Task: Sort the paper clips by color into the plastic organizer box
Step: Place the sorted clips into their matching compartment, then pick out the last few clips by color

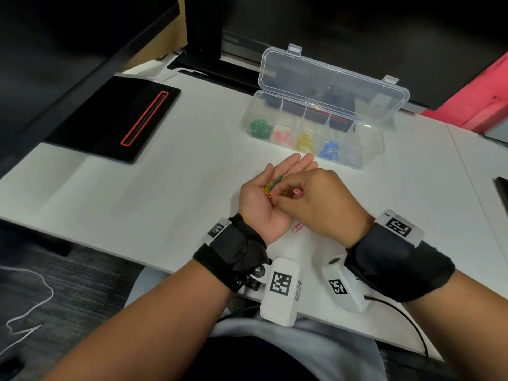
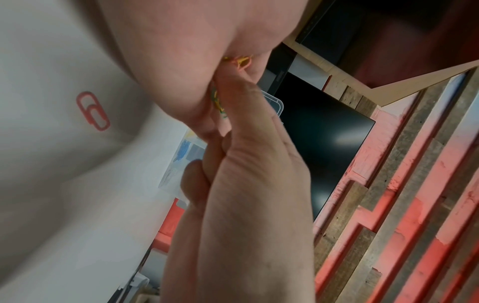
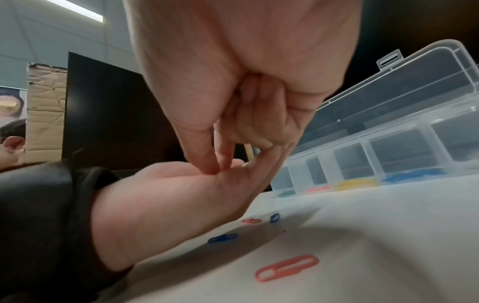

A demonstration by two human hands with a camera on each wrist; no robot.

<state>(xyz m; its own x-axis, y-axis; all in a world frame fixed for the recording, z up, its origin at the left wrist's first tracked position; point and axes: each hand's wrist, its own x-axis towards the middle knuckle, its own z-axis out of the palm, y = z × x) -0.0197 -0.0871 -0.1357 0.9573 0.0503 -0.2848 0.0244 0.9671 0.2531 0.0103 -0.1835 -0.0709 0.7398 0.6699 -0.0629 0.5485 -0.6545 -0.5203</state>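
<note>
My left hand point(image 1: 280, 171) lies palm up over the white table, fingers straight, with a small bunch of yellow, green and orange paper clips point(image 1: 270, 188) in the palm. My right hand point(image 1: 276, 198) hovers over it with fingers curled. Its thumb and forefinger pinch at the bunch, and a pink clip point(image 1: 297, 191) shows among its fingers. In the right wrist view the right fingertips point(image 3: 212, 168) touch the left palm point(image 3: 181, 194). The clear organizer box point(image 1: 368, 149) stands beyond the hands, lid up. Its front compartments hold green, pink, yellow, blue and pale clips.
A red clip point(image 1: 297, 228) lies on the table under my wrists. The right wrist view shows it point(image 3: 286, 267), two blue clips point(image 3: 223, 238) and a pink clip point(image 3: 251, 221) under the left hand. A black pad point(image 1: 115, 119) lies far left; monitors stand behind.
</note>
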